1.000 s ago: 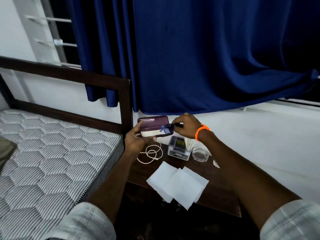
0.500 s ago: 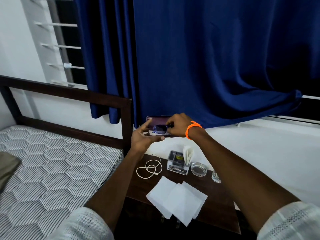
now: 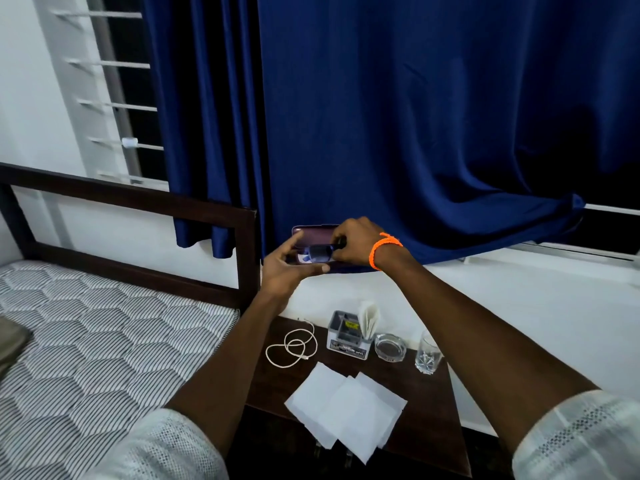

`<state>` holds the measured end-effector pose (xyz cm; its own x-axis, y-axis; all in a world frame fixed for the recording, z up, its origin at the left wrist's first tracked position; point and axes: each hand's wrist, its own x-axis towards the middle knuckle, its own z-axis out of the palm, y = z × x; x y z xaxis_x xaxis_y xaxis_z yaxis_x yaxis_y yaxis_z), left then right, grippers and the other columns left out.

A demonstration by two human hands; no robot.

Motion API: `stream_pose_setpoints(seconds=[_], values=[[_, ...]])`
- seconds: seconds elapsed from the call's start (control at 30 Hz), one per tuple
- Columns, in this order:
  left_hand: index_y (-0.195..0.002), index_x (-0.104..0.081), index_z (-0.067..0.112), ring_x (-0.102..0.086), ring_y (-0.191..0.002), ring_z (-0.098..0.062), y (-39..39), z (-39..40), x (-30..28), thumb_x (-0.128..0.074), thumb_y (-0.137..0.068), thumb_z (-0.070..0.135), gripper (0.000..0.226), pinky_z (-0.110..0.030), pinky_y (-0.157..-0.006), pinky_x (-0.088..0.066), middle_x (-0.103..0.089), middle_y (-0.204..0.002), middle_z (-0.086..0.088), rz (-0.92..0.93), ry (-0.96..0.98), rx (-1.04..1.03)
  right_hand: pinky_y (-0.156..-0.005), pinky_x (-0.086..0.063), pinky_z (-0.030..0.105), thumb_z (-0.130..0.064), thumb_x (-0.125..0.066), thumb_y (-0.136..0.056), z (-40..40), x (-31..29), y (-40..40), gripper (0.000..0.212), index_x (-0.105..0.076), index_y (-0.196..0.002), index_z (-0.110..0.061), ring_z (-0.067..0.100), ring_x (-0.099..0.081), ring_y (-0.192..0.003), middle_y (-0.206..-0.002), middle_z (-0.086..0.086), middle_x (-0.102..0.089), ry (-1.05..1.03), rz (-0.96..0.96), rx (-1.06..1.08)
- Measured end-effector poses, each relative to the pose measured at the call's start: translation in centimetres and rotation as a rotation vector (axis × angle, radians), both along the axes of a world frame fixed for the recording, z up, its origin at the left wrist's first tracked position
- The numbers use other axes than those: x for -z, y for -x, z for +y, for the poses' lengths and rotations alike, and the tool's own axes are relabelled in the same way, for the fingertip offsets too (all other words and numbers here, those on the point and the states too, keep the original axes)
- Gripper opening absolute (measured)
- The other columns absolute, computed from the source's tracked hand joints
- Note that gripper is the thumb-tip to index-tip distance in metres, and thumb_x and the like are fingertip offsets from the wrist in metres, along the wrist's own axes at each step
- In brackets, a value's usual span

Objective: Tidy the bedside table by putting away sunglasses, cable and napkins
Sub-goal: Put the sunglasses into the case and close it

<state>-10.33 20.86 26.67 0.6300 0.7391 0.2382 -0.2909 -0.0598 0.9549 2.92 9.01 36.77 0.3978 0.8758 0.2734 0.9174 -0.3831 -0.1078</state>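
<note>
Raised in front of the blue curtain, my left hand [image 3: 289, 271] holds an open purple glasses case [image 3: 313, 233] from below. My right hand [image 3: 353, 245], with an orange band on its wrist, grips the dark sunglasses [image 3: 320, 252] and holds them in the case's mouth. On the dark wooden bedside table [image 3: 429, 410] below lie a coiled white cable [image 3: 292, 346] at the back left and several white napkins [image 3: 346, 410] spread overlapping at the front.
At the table's back stand a small grey organiser box [image 3: 346, 336] with folded papers, a glass ashtray [image 3: 390, 347] and a drinking glass [image 3: 428, 355]. A bed with a patterned mattress [image 3: 86, 341] and dark headboard [image 3: 138, 202] is on the left.
Both hands have lifted the case and sunglasses higher, up against the curtain. The sunglasses have moved further into the case. The view has tilted so more of the table shows.
</note>
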Motion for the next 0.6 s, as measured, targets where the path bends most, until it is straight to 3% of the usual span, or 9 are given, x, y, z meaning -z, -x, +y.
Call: stream_pose_setpoints(seconds=[0.1, 0.27, 0.4, 0.6], values=[[-0.142, -0.061, 0.018, -0.067, -0.118, -0.023, -0.1, -0.4, -0.7, -0.099, -0.055, 0.001, 0.096, -0.022, -0.080, -0.061, -0.069, -0.116, 0.000, -0.007, 0.006, 0.000, -0.075, -0.060, 0.038, -0.035, -0.076, -0.076, -0.3, -0.6, -0.3, 0.020, -0.076, -0.092, -0.023, 0.022, -0.067, -0.084, -0.092, -0.001, -0.073, -0.002, 0.029, -0.004], [-0.132, -0.065, 0.026, -0.069, -0.118, -0.030, -0.4, -0.5, -1.8, -0.099, -0.054, -0.001, 0.090, -0.039, -0.090, -0.063, -0.070, -0.119, -0.007, 0.000, -0.005, 0.045, -0.074, -0.058, 0.032, -0.027, -0.085, -0.064, -0.6, -1.5, -1.2, 0.026, -0.072, -0.086, -0.022, 0.017, -0.068, -0.084, -0.088, -0.004, -0.072, -0.058, 0.183, 0.013], [-0.139, -0.061, 0.021, -0.069, -0.118, -0.029, -0.7, -0.6, -2.4, -0.098, -0.056, -0.003, 0.093, -0.034, -0.088, -0.063, -0.068, -0.124, -0.009, -0.015, 0.003, 0.065, -0.058, -0.053, 0.026, -0.020, -0.088, -0.059, -0.7, -1.9, -2.1, 0.028, -0.066, -0.076, -0.019, 0.014, -0.066, -0.073, -0.074, -0.009, -0.068, -0.118, 0.245, -0.013], [-0.142, -0.059, 0.017, -0.070, -0.110, -0.022, -1.3, -0.7, -3.3, -0.096, -0.057, -0.006, 0.096, -0.024, -0.081, -0.061, -0.067, -0.123, -0.009, -0.028, 0.004, 0.080, -0.054, -0.054, 0.022, -0.018, -0.090, -0.061, -0.7, -2.7, -2.8, 0.018, -0.072, -0.065, -0.018, 0.005, -0.067, -0.063, -0.065, -0.007, -0.071, -0.134, 0.280, -0.019]])
